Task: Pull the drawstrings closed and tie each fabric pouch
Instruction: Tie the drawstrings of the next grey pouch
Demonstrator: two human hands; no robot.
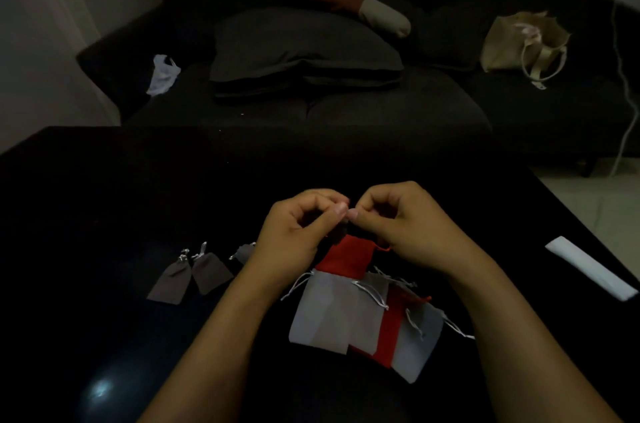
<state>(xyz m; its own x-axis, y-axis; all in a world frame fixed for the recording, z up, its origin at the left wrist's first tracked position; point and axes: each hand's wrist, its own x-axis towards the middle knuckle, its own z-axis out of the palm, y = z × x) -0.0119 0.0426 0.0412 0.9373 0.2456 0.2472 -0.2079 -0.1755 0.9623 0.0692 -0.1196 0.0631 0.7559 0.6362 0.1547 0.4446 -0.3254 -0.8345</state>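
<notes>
Two bare forearms were seen nearest, reaching over a black shiny tabletop [104, 201]. A small dark brown fabric pouch [341, 232] was held up above a pile of flat grey and red cloth pouches [332, 312]. Its thin strings were pinched by the left hand [298, 228] and the right hand [398, 225], thumbs nearly touching. Three tied brown pouches [194, 275] were laid at the left. Probably the strings should be pulled evenly, then knotted snugly. No writing could be read.

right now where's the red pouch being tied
In the head view, the red pouch sits mid-table just below both hands, left hand and right hand, its lower edge overlapping the grey pouches nearer the person.
</notes>
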